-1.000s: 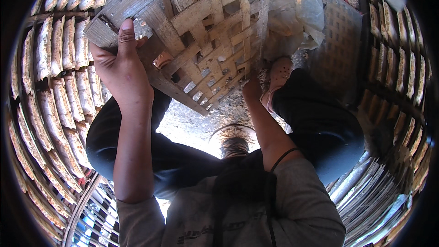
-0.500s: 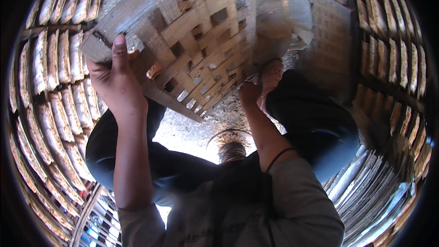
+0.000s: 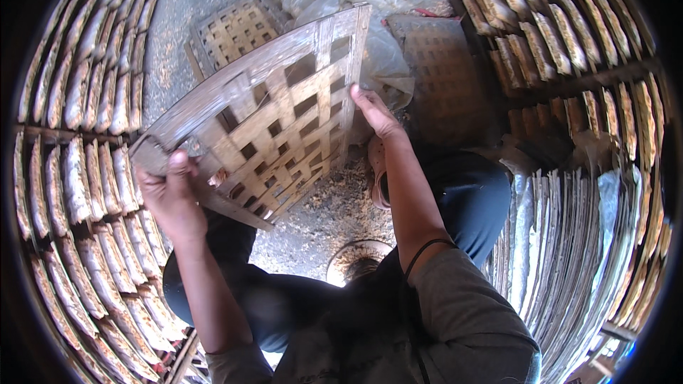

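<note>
Left hand (image 3: 171, 195) grips the woven bamboo tray (image 3: 274, 117) at its lower-left corner — tray tilted. Right hand (image 3: 376, 115) clasps its right edge.

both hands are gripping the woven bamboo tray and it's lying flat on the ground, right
Not quite. Both the left hand and the right hand do grip the woven bamboo tray, but it is not lying flat on the ground: the head view shows it held up, tilted, above the ground. A second tray lies on the ground behind it.
</note>
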`<state>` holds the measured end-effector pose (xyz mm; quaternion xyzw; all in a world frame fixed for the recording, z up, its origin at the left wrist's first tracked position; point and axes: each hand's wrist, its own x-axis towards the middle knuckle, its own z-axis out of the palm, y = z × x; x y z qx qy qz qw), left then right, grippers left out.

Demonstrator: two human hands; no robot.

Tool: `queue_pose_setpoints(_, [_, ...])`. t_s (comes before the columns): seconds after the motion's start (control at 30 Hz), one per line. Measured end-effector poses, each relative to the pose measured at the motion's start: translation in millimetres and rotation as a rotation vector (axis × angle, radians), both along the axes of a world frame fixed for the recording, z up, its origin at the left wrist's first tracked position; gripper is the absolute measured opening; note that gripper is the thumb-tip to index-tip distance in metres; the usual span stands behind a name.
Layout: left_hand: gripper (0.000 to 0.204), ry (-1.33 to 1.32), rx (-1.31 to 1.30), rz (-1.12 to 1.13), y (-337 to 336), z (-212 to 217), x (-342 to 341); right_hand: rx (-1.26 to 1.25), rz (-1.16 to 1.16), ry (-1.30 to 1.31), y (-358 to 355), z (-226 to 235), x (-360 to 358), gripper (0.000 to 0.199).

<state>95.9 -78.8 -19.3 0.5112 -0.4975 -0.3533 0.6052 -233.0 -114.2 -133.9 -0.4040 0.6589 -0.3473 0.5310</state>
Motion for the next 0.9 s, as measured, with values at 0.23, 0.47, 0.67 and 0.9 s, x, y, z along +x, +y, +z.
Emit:
queue_pose_setpoints(0.23, [0.027,0.157,-0.175,-0.235,-25,45,30,-0.388,0.213,-0.282,11,109,-48,0.046])
queue_pose_setpoints(0.47, [0.032,0.176,-0.263,-0.289,-35,67,16,-0.509,0.474,-0.211,22,233,-58,0.027])
queue_pose_setpoints(0.67, [0.023,0.128,-0.252,-0.156,-55,68,1,-0.568,0.282,0.053,44,237,-53,0.019])
queue_pose_setpoints(0.9, [0.041,-0.044,-0.296,-0.097,-75,62,-26,-0.807,-0.139,0.037,50,244,-54,0.021])
